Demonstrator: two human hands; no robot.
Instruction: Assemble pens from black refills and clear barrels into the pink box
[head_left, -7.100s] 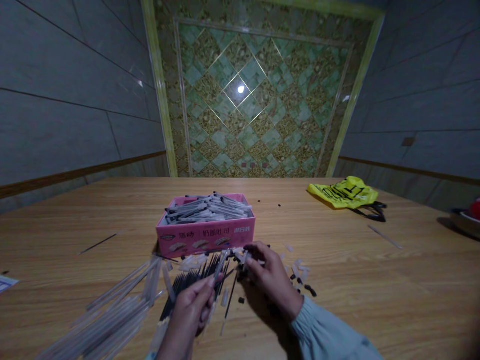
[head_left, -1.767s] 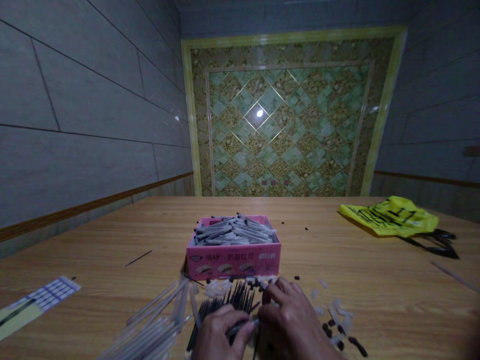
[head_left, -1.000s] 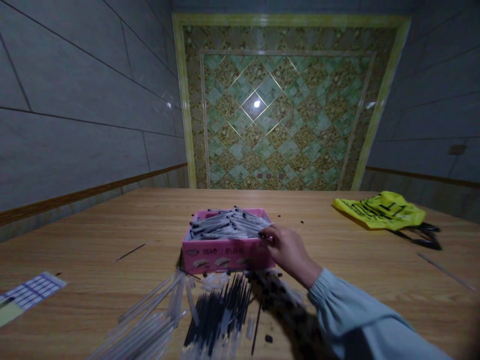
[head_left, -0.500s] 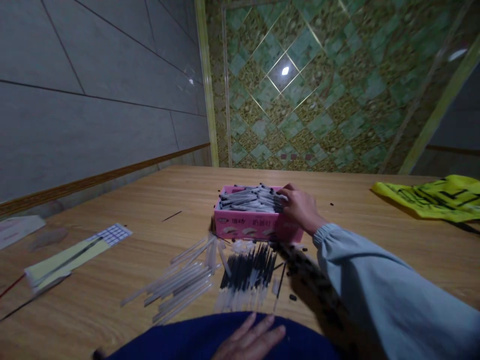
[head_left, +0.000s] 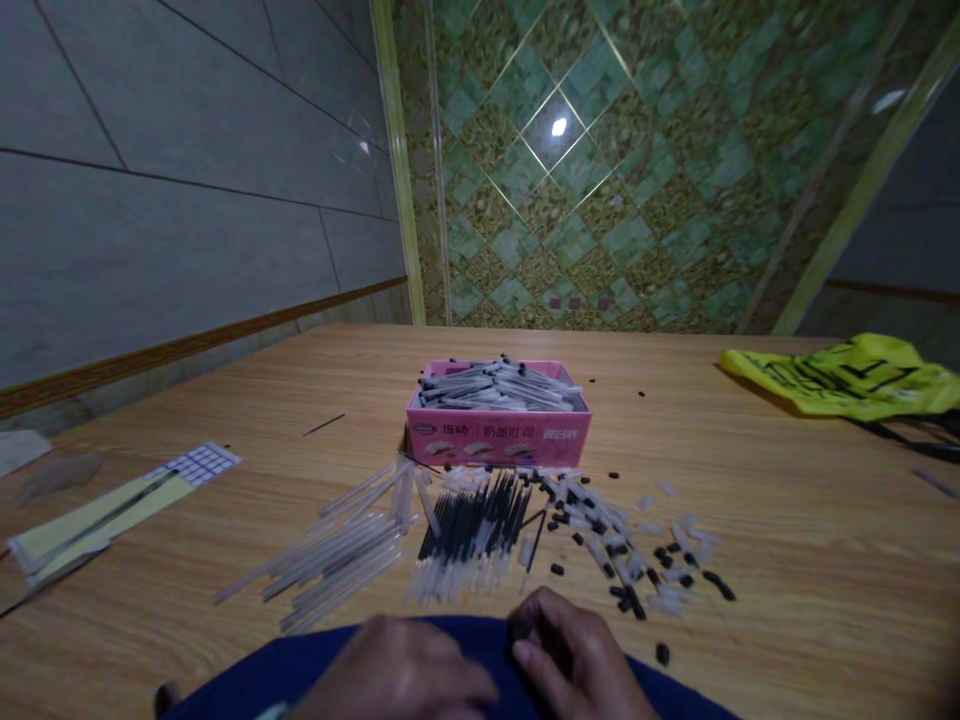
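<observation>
My right hand (head_left: 574,660) is low in front of the blue cloth (head_left: 465,635) over my lap. Its thumb and forefinger are closed around something dark, too small to make out. To its left, my left hand (head_left: 409,670) points its slightly bent fingers to the right; they are blurred, with nothing visible in them. Beyond my hands lies a row of thin black-and-white sticks (head_left: 472,530). Clear tubes (head_left: 345,565) are heaped to its left. Small black caps (head_left: 637,600) and whitish short pieces (head_left: 667,598) are scattered to its right.
A pink box (head_left: 499,440) full of capped grey-white sticks (head_left: 499,385) stands behind the row. A yellow bag (head_left: 847,375) lies at the right. On the left are a yellow strip with a checked end (head_left: 112,515) and a thin dark stick (head_left: 324,425).
My right hand has left the pink box and come back to my lap, its fingers closed. My left hand has turned and shifted left, and the view has swung slightly right.
</observation>
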